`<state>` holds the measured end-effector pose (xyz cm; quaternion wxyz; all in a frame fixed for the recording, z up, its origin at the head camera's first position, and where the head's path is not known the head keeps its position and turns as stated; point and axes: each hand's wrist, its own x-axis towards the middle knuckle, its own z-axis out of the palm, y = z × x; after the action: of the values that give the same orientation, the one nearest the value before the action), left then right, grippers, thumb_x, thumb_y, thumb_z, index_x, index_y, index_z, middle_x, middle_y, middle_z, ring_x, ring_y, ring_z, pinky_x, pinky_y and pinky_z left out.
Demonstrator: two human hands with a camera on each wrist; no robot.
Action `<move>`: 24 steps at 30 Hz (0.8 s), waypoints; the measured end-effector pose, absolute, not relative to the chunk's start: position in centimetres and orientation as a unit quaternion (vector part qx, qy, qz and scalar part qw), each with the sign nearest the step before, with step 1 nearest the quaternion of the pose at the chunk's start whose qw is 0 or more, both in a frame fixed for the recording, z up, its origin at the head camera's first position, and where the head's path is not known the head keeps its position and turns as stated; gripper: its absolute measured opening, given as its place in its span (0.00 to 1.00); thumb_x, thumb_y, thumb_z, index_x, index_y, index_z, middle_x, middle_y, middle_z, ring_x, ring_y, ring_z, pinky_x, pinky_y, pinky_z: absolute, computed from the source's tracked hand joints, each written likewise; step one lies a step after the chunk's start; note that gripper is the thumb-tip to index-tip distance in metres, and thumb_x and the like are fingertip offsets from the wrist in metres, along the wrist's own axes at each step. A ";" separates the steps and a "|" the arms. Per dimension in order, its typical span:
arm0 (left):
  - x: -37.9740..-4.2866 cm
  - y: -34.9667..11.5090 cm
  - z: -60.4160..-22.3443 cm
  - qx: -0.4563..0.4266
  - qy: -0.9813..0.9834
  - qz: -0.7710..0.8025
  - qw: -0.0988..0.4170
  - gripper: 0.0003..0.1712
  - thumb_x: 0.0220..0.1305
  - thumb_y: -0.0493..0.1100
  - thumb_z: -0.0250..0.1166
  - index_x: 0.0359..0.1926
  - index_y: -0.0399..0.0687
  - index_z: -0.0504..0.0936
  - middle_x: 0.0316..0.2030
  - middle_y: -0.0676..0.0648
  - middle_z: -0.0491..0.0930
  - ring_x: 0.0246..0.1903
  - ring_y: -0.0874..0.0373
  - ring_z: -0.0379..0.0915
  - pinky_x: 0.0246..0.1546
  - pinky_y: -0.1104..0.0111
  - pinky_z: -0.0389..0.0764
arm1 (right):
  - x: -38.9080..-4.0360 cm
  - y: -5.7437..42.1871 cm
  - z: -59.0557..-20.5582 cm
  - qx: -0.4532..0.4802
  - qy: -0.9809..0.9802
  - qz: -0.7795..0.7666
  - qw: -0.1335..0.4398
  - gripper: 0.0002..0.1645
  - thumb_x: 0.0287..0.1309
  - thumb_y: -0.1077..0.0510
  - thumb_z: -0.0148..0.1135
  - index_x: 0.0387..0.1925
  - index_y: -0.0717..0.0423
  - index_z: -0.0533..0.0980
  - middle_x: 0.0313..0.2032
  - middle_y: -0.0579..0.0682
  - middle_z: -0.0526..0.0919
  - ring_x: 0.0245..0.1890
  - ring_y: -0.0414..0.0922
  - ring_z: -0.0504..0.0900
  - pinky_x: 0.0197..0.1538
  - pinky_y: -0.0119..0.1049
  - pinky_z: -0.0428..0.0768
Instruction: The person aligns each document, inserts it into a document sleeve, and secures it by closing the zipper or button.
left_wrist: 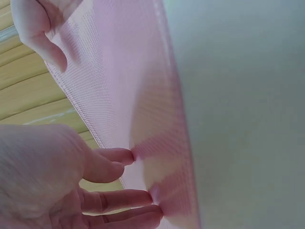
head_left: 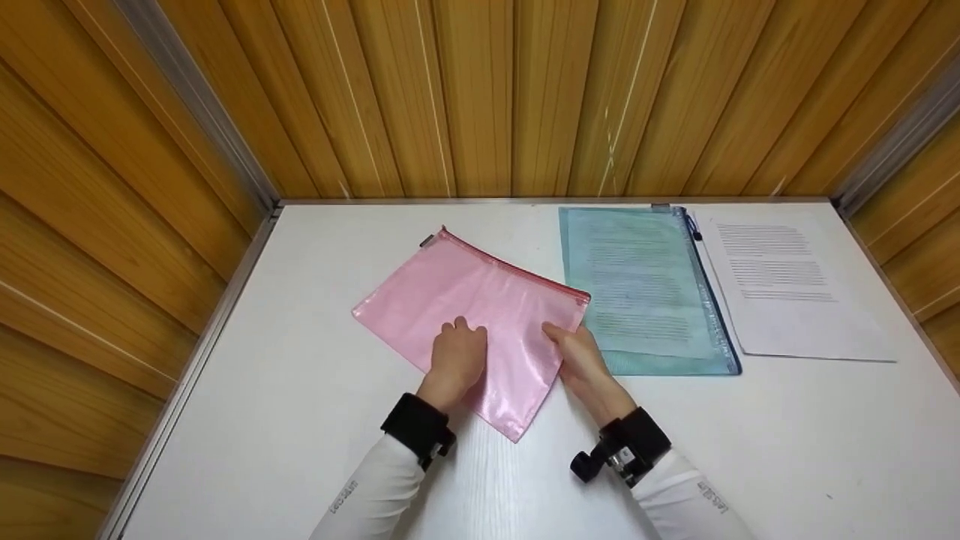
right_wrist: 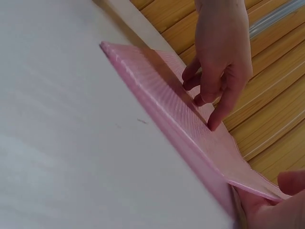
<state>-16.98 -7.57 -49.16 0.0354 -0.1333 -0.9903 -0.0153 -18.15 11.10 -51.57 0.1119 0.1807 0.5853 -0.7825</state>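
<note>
A pink translucent zip pouch [head_left: 409,292] lies slanted over the white table, its red zipper along the far edge. Its near side is lifted off the tabletop in the right wrist view. My left hand [head_left: 459,356] touches the pouch's upper face near the middle; its fingertips press into the sheet, fingers extended, in the left wrist view. With the thumb on top and the other fingers underneath, my right hand [head_left: 585,364] grips the pouch's right edge below the zipper end. Those lower fingers are hidden by the pouch in the head view.
A teal zip pouch [head_left: 637,289] with printed sheets inside lies to the right, close to my right hand. Beside it, farther right, is a stack of printed paper [head_left: 810,322]. Wood-patterned panels [head_left: 510,97] rise behind the table [head_left: 247,420] and at both sides.
</note>
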 end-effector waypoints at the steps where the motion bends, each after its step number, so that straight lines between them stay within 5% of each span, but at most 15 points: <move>1: -16.9 -7.4 -49.1 -0.138 -0.990 -0.013 0.036 0.07 0.72 0.32 0.64 0.39 0.36 0.88 0.38 0.35 0.85 0.38 0.43 0.85 0.37 0.55 0.91 | -18.2 11.1 -51.6 0.185 0.592 -0.778 0.104 0.37 0.79 0.64 0.53 0.82 0.69 0.57 0.76 0.64 0.66 0.73 0.54 0.67 0.81 0.46 0.66; 4: -16.8 -7.0 -49.1 -0.151 -0.988 -0.006 0.042 0.07 0.72 0.33 0.65 0.38 0.38 0.89 0.37 0.37 0.86 0.37 0.44 0.86 0.36 0.57 0.91 | -18.1 11.2 -51.7 0.202 0.606 -0.765 0.083 0.35 0.78 0.63 0.55 0.79 0.71 0.60 0.69 0.63 0.73 0.66 0.52 0.74 0.74 0.43 0.74; 9: -16.6 -7.5 -49.5 -0.173 -0.983 -0.032 0.059 0.06 0.71 0.34 0.66 0.41 0.39 0.90 0.38 0.37 0.85 0.39 0.45 0.84 0.33 0.57 0.90 | -17.9 11.8 -51.5 0.220 0.611 -0.758 0.065 0.28 0.73 0.65 0.57 0.69 0.72 0.68 0.43 0.51 0.81 0.40 0.41 0.80 0.41 0.30 0.83; 14: -17.0 -8.8 -49.8 -0.184 -0.975 -0.116 0.037 0.09 0.74 0.36 0.65 0.50 0.38 0.88 0.41 0.35 0.83 0.43 0.40 0.82 0.38 0.49 0.89 | -17.9 12.8 -50.9 0.226 0.632 -0.740 0.053 0.21 0.68 0.65 0.59 0.59 0.70 0.73 0.40 0.48 0.77 0.40 0.42 0.76 0.40 0.29 0.79; 17: -17.8 -10.1 -51.2 -0.181 -0.969 -0.156 0.066 0.13 0.75 0.40 0.66 0.55 0.39 0.85 0.46 0.35 0.84 0.46 0.38 0.82 0.38 0.45 0.88 | -18.0 13.6 -50.6 0.225 0.640 -0.732 0.062 0.19 0.68 0.64 0.60 0.58 0.69 0.73 0.39 0.47 0.77 0.38 0.41 0.77 0.39 0.29 0.80; 24: -18.5 -13.3 -49.9 -0.110 -0.959 -0.260 0.008 0.30 0.77 0.41 0.65 0.74 0.33 0.75 0.71 0.24 0.75 0.69 0.26 0.74 0.65 0.34 0.81 | -17.9 16.3 -49.8 0.186 0.658 -0.723 0.103 0.34 0.75 0.63 0.61 0.79 0.60 0.71 0.52 0.48 0.83 0.44 0.38 0.80 0.48 0.28 0.81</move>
<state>-18.45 -13.34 -49.86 0.0077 -0.1096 -0.9594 -0.2597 -17.93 16.31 -49.78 0.1030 0.1856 0.6577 -0.7228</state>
